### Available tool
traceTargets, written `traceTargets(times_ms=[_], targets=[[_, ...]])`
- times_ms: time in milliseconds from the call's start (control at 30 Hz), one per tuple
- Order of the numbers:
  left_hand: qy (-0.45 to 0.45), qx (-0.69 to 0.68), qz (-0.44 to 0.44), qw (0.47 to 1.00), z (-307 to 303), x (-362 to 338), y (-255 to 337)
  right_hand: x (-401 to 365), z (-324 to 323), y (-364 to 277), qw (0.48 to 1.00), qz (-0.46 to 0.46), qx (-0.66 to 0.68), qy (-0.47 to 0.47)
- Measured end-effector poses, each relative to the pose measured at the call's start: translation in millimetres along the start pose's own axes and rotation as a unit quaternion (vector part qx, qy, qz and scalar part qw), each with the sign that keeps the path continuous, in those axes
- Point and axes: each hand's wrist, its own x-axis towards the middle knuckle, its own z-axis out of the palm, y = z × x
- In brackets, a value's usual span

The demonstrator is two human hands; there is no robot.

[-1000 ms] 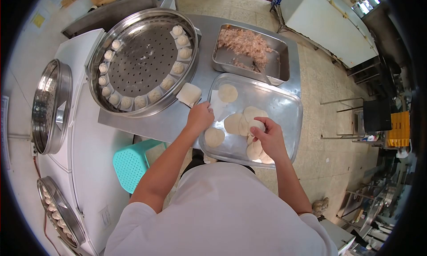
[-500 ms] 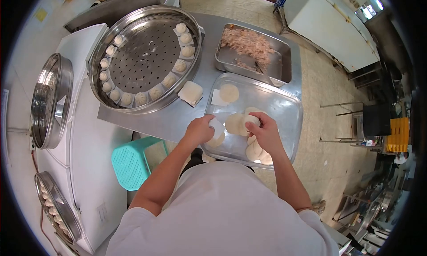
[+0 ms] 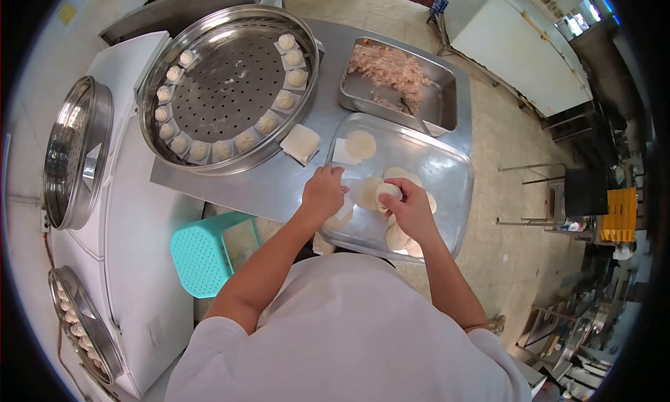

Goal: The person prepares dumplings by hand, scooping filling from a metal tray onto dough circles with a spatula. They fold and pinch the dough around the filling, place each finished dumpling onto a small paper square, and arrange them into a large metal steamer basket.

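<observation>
My right hand (image 3: pixel 410 206) is closed around a small round white bun (image 3: pixel 387 192) above the metal tray (image 3: pixel 447 185). Left of it, my left hand (image 3: pixel 324 192) has its fingers bent together at a white paper square (image 3: pixel 346 205); the fingertips are partly hidden. Between both hands, a flat dough round (image 3: pixel 370 191) shows on the tray. Several more dough rounds (image 3: pixel 399 240) overlap under and beside my right hand. Further up the tray, another dough round (image 3: pixel 361 144) lies partly on a paper square (image 3: pixel 342 153).
A large perforated steamer tray (image 3: pixel 216 98) holds pleated buns on papers along its rim. Beside it sits a stack of papers (image 3: pixel 301 142). A deep metal pan (image 3: pixel 447 98) contains minced filling (image 3: pixel 387 70). A turquoise stool (image 3: pixel 202 255) stands below the table's left edge.
My left hand has shifted slightly up and left, its fingers turned further inward. My right hand has moved a little left and down, still holding the bun.
</observation>
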Motion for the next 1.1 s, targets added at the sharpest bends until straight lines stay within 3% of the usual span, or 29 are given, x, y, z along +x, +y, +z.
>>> traceTargets(times_ms=[100, 200, 300, 400, 467, 600, 767, 867, 967, 1100], targets=[[-0.036, -0.014, -0.015, 0.999, 1.0, 1.3, -2.9, -5.2, -2.3, 0.9, 1.0, 0.013, -0.001, 0.012], [-0.01, -0.043, -0.001, 0.999, 1.0, -1.9, -4.8, -9.9, -3.3, 3.0, 0.999, 0.025, 0.012, 0.019], [0.079, -0.066, -0.008, 0.995, 1.3, -8.8, 0.3, -8.4, 4.1, 17.5, 0.998, 0.018, 0.057, 0.014], [0.009, -0.056, 0.02, 0.998, 9.3, -13.7, -11.3, -2.9, 22.8, 26.9, 0.997, 0.005, 0.075, 0.003], [0.038, -0.042, 0.055, 0.997, 12.0, -18.0, -13.3, 1.7, 34.2, 25.0, 0.998, 0.01, 0.067, -0.001], [0.039, -0.031, 0.095, 0.994, 4.8, -25.1, -16.7, 20.3, 45.1, 34.5, 0.989, -0.092, -0.118, 0.019], [0.081, -0.055, 0.077, 0.992, 4.8, -34.3, -14.4, 38.9, 54.3, 33.2, 0.944, -0.207, -0.256, -0.001], [0.077, -0.058, 0.067, 0.993, 7.7, -36.0, -16.8, 47.4, 61.8, 33.3, 0.916, -0.244, -0.319, -0.021], [0.069, -0.065, 0.064, 0.993, 5.7, -36.1, -17.8, 55.2, 68.3, 33.2, 0.894, -0.21, -0.387, -0.085], [0.03, -0.097, 0.06, 0.993, -2.8, -37.9, -20.7, 54.3, 66.1, 27.1, 0.876, -0.244, -0.4, -0.116]])
